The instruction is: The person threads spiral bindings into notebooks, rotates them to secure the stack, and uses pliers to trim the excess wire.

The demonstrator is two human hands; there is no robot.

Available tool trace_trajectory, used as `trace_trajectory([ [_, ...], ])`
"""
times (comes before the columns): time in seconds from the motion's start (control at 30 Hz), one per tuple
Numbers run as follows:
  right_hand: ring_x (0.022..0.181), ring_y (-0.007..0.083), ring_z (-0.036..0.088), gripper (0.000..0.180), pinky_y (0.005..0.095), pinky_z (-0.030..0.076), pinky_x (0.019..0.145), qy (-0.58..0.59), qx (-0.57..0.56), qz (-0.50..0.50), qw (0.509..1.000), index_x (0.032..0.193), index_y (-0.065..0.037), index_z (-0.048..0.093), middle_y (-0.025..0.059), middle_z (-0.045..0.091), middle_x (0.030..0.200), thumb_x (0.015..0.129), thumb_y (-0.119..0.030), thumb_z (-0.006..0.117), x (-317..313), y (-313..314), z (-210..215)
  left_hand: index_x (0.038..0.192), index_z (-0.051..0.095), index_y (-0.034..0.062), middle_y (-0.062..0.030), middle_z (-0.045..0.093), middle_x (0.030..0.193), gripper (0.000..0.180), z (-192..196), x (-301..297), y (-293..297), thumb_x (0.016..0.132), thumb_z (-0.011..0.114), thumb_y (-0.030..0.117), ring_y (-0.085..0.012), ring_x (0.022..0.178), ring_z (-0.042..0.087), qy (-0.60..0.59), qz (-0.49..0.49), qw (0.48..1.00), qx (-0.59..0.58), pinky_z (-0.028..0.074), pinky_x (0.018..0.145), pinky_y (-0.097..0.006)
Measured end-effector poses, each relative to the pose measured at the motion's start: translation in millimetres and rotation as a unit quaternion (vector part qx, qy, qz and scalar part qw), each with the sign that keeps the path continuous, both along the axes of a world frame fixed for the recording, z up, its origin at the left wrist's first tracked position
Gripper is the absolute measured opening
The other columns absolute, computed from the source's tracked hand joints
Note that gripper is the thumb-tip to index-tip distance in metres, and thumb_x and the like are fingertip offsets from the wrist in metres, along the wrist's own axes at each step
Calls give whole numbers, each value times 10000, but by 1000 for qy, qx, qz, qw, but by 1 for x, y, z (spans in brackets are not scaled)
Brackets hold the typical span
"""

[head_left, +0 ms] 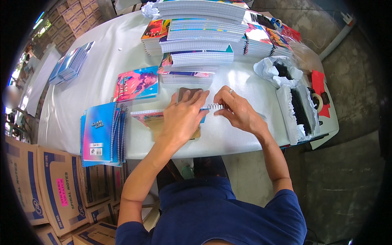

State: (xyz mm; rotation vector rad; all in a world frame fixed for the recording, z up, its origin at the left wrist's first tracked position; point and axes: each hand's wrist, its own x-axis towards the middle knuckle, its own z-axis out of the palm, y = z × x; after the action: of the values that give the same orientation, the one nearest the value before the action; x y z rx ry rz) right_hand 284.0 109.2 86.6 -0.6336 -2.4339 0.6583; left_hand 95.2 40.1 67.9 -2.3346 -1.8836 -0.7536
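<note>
Box (287, 118) of black coils (301, 109), right hand (241, 111) pinching spiral wire (212, 107)

Notebook: the notebook (147, 113) is across the table in front of you, its white page edge facing up, pink on its cover at the left and blue showing at the right; your left hand (181, 116) lies over its middle and hides much of it
Coil: the dark, open-looped coil (215, 107) runs sideways from the notebook's right end to the fingers of your right hand (238, 110), which pinch it
Tan piece: the tan piece (194, 134) sits on your side of the notebook, partly under your wrist
</note>
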Motion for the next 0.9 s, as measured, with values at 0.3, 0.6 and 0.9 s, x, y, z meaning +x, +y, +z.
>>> trace_trajectory([
  [0.3,779,316,621,163,411,505,648,-18,143,-3,989,969,-36,561,106,606,898,830,-67,639,-5,-8,-4,1317,528,183,1,593,1290,491,-5,5,0,851,657,273,-275,1149,594,1,-23,1000,-21,470,986,-423],
  [0.6,866,236,640,157,373,530,733,-88,-102,56,989,999,-36,588,104,646,865,915,-166,566,-14,84,-39,1308,529,145,-64,604,1266,513,23,6,-7,885,582,429,-317,1106,612,75,-35,985,-154,548,809,-408],
  [0.9,994,289,622,421,380,464,910,-110,-156,134,973,1170,-76,663,146,678,1087,886,-386,628,-35,110,-73,1499,246,168,-148,493,1381,887,-4,-3,-2,777,699,416,-315,1185,556,50,32,994,94,465,970,-456],
])
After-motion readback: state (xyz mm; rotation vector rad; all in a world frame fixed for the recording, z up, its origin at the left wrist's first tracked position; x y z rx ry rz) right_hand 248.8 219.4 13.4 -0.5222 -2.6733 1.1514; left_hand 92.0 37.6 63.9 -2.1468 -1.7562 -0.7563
